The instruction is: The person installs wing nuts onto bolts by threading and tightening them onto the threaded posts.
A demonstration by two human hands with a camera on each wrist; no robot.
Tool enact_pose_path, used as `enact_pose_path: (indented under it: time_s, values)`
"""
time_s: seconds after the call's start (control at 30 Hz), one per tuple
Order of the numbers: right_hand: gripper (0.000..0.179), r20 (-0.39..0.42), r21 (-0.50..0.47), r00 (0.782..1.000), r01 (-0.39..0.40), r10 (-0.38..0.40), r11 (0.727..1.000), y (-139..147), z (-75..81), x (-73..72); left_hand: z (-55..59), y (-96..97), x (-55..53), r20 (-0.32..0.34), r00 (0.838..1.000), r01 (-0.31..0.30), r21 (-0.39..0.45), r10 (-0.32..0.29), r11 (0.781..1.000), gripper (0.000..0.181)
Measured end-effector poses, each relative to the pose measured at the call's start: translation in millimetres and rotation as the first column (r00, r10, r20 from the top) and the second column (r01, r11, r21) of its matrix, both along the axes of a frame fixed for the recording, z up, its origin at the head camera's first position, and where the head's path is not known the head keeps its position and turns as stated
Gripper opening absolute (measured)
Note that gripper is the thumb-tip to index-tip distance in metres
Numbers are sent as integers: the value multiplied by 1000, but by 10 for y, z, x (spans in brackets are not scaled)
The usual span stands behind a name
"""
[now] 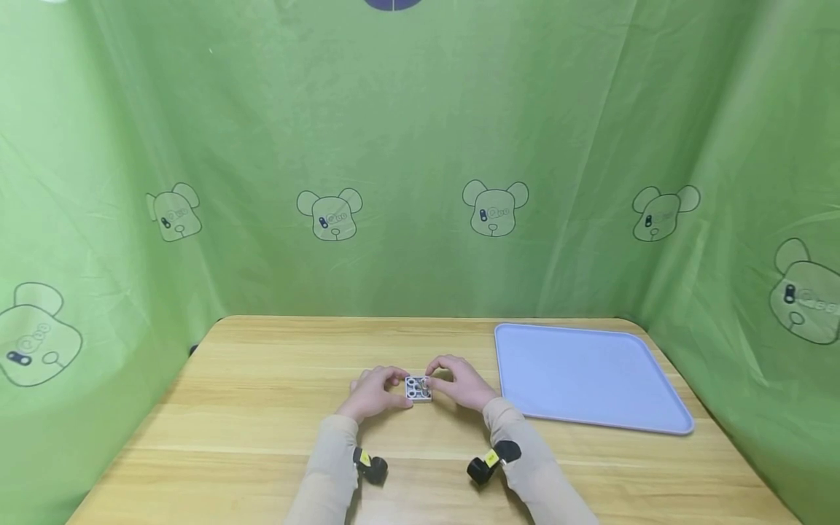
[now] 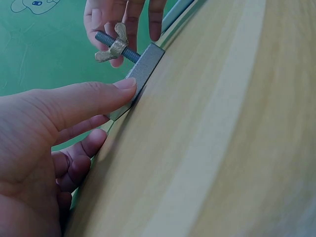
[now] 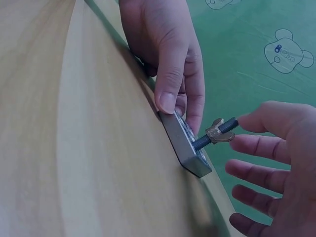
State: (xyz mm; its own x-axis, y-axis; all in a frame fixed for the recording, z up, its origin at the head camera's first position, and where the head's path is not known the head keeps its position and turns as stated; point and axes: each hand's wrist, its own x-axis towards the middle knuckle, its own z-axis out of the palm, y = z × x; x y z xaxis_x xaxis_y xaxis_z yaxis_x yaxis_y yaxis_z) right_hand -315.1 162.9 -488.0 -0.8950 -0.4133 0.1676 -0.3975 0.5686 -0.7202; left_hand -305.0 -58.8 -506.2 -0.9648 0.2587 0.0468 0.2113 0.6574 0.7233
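A small square grey metal block [image 1: 418, 389] with round recesses in its face lies on the table. A threaded bolt [image 2: 103, 37] stands up from it, and a brass-coloured wing nut [image 3: 217, 132] sits partway along the thread. My left hand [image 1: 372, 394] grips the block by its edges, thumb [image 2: 106, 94] on the near side. My right hand [image 1: 464, 383] hovers at the bolt, its fingers spread and loosely bent. In the right wrist view the thumb tip is at the bolt's free end; whether it touches cannot be told.
A pale blue-lilac tray [image 1: 590, 375] lies on the wooden table [image 1: 262, 437] to the right, close by my right hand. Green curtains [image 1: 420, 270] with printed bear heads stand behind the table and at both sides.
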Motion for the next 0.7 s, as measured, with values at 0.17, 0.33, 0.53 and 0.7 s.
enact_pose_path:
  time_s: [0.17,0.33,0.53,0.7]
  values:
    - [12,-18,-9,1000,-16,16,1000,3,1,0,3,3,0,-2,1000,-1,-2,1,1000,56]
    - [17,-44,5,998,-39,39,999,-1,-29,-12,3,4,1,-3,1000,-1,-2,1,1000,55]
    - [29,-56,24,996,-66,67,998,-15,-56,-21,5,3,-2,-5,1000,4,-3,-4,1000,55]
    - [27,-68,29,994,-86,88,996,-19,-66,-21,0,0,-6,-4,1000,5,-1,-5,1000,55]
